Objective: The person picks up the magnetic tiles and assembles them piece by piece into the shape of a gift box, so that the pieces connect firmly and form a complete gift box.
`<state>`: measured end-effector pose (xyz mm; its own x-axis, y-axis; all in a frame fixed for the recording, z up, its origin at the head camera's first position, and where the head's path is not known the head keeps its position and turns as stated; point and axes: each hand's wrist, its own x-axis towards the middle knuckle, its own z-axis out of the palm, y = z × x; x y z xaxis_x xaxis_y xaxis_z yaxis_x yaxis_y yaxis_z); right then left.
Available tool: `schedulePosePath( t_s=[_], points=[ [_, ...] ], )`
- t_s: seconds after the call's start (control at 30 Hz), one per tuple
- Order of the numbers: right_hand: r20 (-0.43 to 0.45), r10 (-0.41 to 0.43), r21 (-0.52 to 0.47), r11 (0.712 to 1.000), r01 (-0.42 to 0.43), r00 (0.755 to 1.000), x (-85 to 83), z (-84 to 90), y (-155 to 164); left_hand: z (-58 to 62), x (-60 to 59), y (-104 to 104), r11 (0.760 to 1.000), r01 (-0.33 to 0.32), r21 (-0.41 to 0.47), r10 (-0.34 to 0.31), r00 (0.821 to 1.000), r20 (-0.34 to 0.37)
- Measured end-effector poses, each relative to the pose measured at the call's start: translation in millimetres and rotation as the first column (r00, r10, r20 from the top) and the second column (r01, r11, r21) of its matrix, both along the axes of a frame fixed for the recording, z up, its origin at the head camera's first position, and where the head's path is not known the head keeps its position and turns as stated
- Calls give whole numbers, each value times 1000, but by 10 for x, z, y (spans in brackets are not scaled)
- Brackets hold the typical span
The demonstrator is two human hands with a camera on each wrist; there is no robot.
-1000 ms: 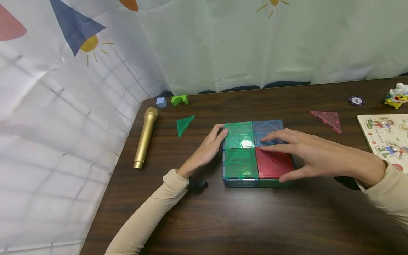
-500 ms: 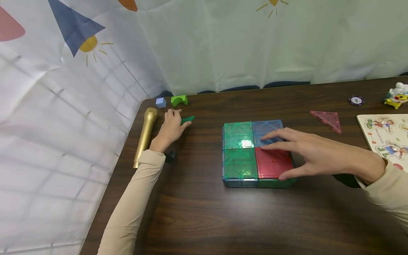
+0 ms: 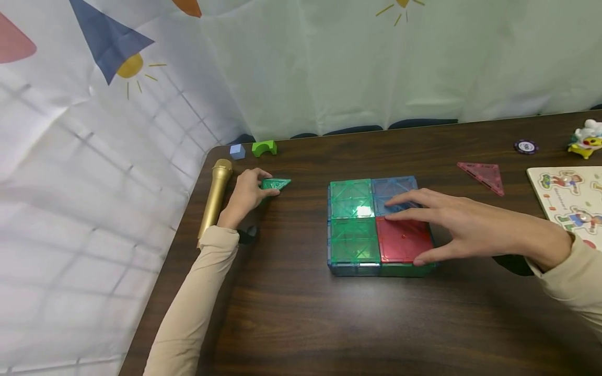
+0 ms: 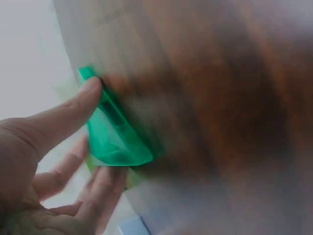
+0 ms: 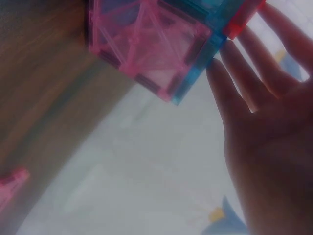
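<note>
Near the far left of the table my left hand [image 3: 248, 194] pinches a green translucent triangular magnetic tile [image 3: 275, 184] between thumb and fingers. In the left wrist view the thumb presses one edge of this green tile [image 4: 115, 137]. A low box of magnetic tiles [image 3: 355, 240] stands mid-table, its top made of two green squares, a blue one and a red square [image 3: 403, 241]. Over the red and blue squares my right hand [image 3: 444, 224] lies with fingers spread, fingertips touching the top. A pink side tile [image 5: 142, 44] of the box shows in the right wrist view.
A gold microphone [image 3: 216, 196] lies left of my left hand. Behind are a light blue cube [image 3: 237, 151] and a green arch block [image 3: 264, 148]. To the right are a pink triangular tile [image 3: 484, 176], a poker chip [image 3: 525, 147], a toy figure [image 3: 587, 140] and a picture board [image 3: 569, 203].
My left hand has left the box's left side, reached to the far left and taken hold of the green triangular tile, now tilted up. The right hand has stayed in place.
</note>
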<state>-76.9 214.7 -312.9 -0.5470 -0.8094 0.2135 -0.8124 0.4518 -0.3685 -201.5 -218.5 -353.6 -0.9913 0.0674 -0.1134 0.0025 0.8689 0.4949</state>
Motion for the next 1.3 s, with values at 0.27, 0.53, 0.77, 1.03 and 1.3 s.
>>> schedulePosePath(
  t_s=[0.27,0.53,0.77,1.03,1.3],
  points=[
    [7,-1,-6,1000,1,1000,-14,-12,-10,-4,127,-28,992,-32,124,42,996,-83],
    [23,-6,2,1000,6,1000,-9,3,-10,381,510,359,910,223,350,-106,940,-325],
    [52,-28,-13,1000,28,998,-15,12,25,564,973,828,752,503,426,-361,855,-371],
    [44,-228,-83,969,231,973,-193,19,374,381,1082,979,784,534,316,-407,827,-387],
    [72,-565,115,823,556,822,-526,-192,907,331,1096,1030,785,553,279,-410,802,-435]
  ],
)
